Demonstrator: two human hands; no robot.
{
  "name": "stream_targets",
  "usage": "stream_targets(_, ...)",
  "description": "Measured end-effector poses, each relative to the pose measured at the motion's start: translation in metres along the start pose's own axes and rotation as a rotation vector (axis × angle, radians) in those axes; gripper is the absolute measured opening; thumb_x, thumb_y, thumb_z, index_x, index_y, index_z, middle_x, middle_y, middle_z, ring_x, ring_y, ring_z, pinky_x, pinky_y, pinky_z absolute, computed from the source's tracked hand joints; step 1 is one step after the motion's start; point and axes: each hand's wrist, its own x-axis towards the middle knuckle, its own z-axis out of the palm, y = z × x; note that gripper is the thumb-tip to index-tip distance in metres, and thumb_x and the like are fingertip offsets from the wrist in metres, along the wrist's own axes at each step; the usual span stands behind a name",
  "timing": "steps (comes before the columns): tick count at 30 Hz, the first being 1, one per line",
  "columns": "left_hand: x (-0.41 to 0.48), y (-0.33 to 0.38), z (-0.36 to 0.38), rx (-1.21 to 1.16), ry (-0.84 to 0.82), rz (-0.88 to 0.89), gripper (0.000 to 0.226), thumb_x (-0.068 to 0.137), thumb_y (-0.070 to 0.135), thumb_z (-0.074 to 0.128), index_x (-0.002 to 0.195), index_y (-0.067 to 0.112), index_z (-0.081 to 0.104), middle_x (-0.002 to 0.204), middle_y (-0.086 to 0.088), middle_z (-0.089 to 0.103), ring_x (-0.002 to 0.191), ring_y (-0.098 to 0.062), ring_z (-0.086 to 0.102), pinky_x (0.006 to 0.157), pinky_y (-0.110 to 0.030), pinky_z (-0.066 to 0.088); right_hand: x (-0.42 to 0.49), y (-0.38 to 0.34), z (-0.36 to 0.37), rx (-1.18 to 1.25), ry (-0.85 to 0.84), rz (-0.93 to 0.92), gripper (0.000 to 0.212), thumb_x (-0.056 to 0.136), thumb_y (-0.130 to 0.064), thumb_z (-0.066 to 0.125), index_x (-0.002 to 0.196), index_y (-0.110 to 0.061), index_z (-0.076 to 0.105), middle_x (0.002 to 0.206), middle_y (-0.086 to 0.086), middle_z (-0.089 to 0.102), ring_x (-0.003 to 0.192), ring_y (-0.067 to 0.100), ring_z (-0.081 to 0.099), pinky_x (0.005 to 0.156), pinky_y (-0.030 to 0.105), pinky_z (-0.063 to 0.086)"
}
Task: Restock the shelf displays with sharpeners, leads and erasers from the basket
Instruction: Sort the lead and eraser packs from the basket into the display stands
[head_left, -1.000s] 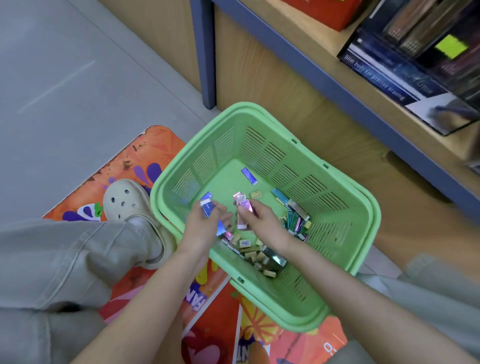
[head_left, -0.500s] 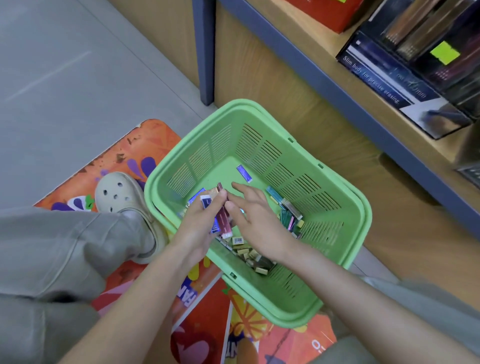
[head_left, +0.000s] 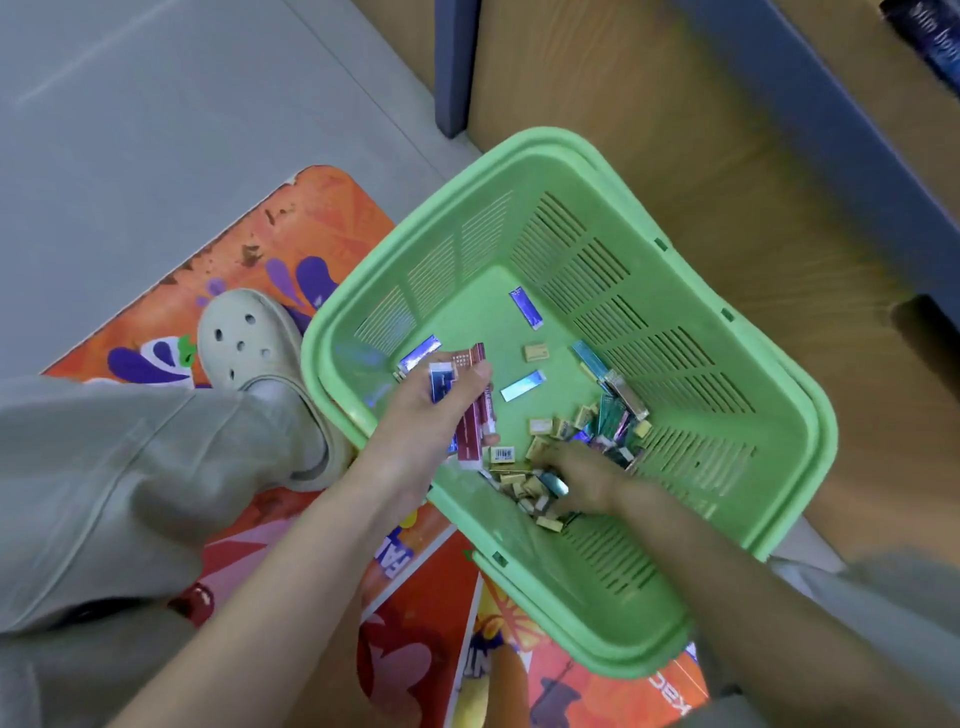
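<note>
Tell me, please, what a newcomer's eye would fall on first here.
The green basket on the floor by the shelf base dominates the view. Over it, the left hand grips a bundle of red and blue flat packs, while the right hand reaches into the heap of small pieces at the basket's near corner. An orange printed mat spreads at lower left.

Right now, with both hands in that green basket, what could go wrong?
1. The left hand grips several packets fanned unevenly; one could slip back out.
2. The right hand digs into the pile of small erasers, so it may scatter them or grab the wrong kind.
3. The basket sits close to the person's shoe; a shifted foot might nudge it.
</note>
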Motion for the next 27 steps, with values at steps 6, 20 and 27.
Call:
stream_targets(6,0.011,-0.002,0.003,-0.008,0.015,-0.014,0.012,0.093,0.025,0.055,0.092,0.013,0.055,0.083,-0.010,0.055,0.060,-0.019,0.054,0.048,-0.019,0.049,0.013,-0.001,0.008,-0.251,0.070,-0.103,0.074,0.075,-0.042,0.075,0.139,-0.020,0.043,0.138,0.004,0.044,0.127,0.024,0.037,0.102,0.035,0.036)
stream_targets(20,0.012,-0.002,0.001,-0.005,-0.030,-0.061,0.018,0.092,0.028,0.056,0.101,0.012,0.056,0.084,-0.004,0.059,0.051,-0.007,0.060,0.073,-0.036,0.057,0.018,-0.003,0.017,-0.008,0.093,0.008,0.063,0.071,-0.030,0.082,0.123,-0.015,0.049,0.124,0.003,0.050,0.115,0.022,0.047,0.094,0.032,0.041)
stream_targets(27,0.013,-0.003,0.001,0.000,-0.024,-0.068,0.020,0.092,0.028,0.057,0.103,0.011,0.056,0.083,-0.003,0.059,0.052,-0.007,0.060,0.082,-0.045,0.054,0.015,-0.016,0.022,0.037,0.034,0.014,0.024,0.084,-0.026,0.070,0.105,-0.019,0.062,0.105,0.007,0.065,0.102,0.026,0.060,0.081,0.029,0.044)
